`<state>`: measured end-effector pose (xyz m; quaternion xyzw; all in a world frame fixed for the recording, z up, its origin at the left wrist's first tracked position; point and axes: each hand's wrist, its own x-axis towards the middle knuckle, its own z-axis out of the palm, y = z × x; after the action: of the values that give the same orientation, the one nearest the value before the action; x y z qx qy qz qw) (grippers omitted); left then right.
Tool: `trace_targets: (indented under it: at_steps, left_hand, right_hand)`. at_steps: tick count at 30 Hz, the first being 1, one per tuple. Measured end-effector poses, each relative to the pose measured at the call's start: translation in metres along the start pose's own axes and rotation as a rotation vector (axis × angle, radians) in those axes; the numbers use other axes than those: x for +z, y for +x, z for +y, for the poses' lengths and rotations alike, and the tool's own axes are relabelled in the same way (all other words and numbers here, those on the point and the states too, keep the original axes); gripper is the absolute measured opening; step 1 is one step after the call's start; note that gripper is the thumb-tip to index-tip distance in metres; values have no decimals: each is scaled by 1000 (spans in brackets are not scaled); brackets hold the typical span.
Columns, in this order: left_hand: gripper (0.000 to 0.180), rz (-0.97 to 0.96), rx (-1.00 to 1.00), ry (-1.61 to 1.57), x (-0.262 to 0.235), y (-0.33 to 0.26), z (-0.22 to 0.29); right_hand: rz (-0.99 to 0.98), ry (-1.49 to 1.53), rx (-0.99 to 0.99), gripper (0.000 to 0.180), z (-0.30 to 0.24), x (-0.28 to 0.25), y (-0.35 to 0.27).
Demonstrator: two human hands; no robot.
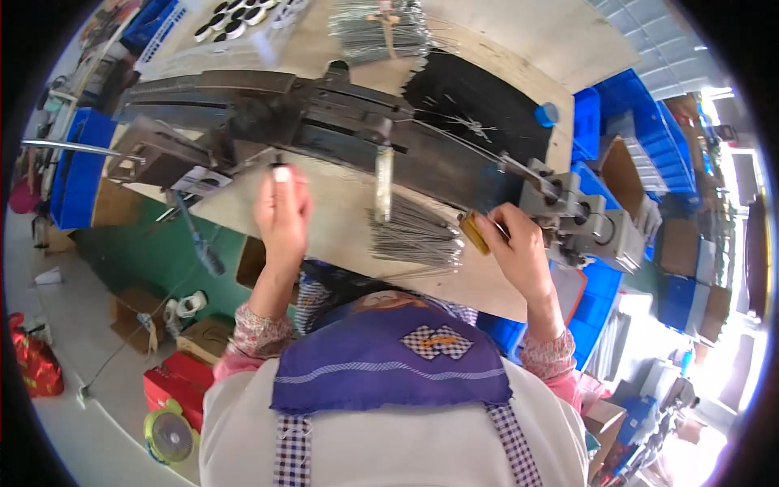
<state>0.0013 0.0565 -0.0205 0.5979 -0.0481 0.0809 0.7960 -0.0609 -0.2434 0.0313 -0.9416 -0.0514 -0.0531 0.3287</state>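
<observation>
As I see it from my remote post, the right hand [515, 243] is closed in a pinch, thumb against fingers, on a yellow piece [475, 234] toward the right end of the table [337, 223]. The left hand [282, 203], further left, has its fingers curled in and its thumb laid over them; I cannot tell whether it grips anything. A bundle of thin metal rods [415, 239] lies between the hands, near the table's near edge and just beside the yellow piece. Beyond it a long metal machine [357, 122] spans the table.

My assessment: the pinch should be firm enough to prevent slipping, without pressing the piece into the rods. I judge the rod ends liable to snag skin, so the right wrist should pass above them. The left fingertips need care near the metal parts, where nipping appears possible.
</observation>
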Motion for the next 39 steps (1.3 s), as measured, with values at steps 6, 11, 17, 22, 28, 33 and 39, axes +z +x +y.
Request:
trace_targets:
  at_steps: [6, 11, 17, 22, 28, 33, 39]
  left_hand:
    - [29, -857, -794, -407, 147, 19, 3]
    - [26, -384, -741, -292, 152, 23, -17]
    - [26, -250, -498, -243, 136, 19, -20]
    - [27, -256, -582, -282, 137, 22, -20]
    - [30, -264, -569, -282, 135, 17, -19]
    - [62, -420, -595, -419, 144, 21, -23]
    - [83, -189, -852, -1114, 127, 35, 10]
  right_hand:
    - [-15, 88, 146, 17, -29, -56, -8]
    - [136, 216, 197, 10, 0, -72, -30]
    - [238, -222, -387, 29, 2, -42, 95]
    - [-246, 79, -230, 25, -7, -2, 127]
    - [-423, 465, 84, 27, -15, -30, 128]
    - [-665, 561, 238, 28, 0, -29, 148]
    - [-120, -270, -312, 27, -10, -55, 126]
